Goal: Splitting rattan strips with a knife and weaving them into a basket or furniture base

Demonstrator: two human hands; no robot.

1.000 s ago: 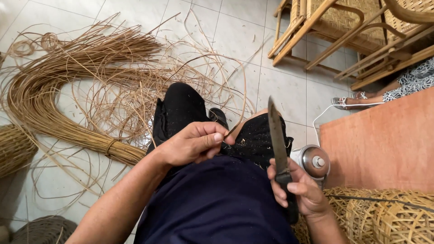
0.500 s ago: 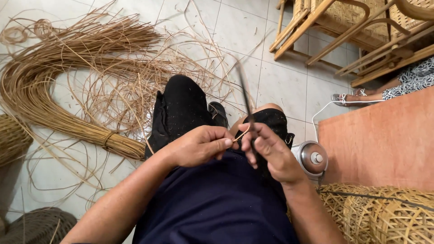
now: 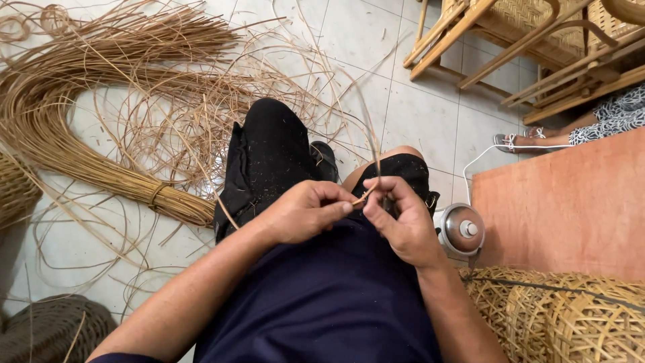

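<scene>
While left hand (image 3: 302,214) pinches rattan strip (image 3: 363,195) end, right hand (image 3: 402,218) w/ blade, grip unclear: shave thin, strip taut.

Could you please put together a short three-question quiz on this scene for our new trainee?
1. True or false: the left hand and right hand meet at one thin cane strip.
2. Where does the tied cane bundle lie? A on the tiled floor; B on the lap; C on the wooden frame.
3. What lies by the right forearm?

Key: 1 true; 2 A; 3 a woven basket.
</scene>
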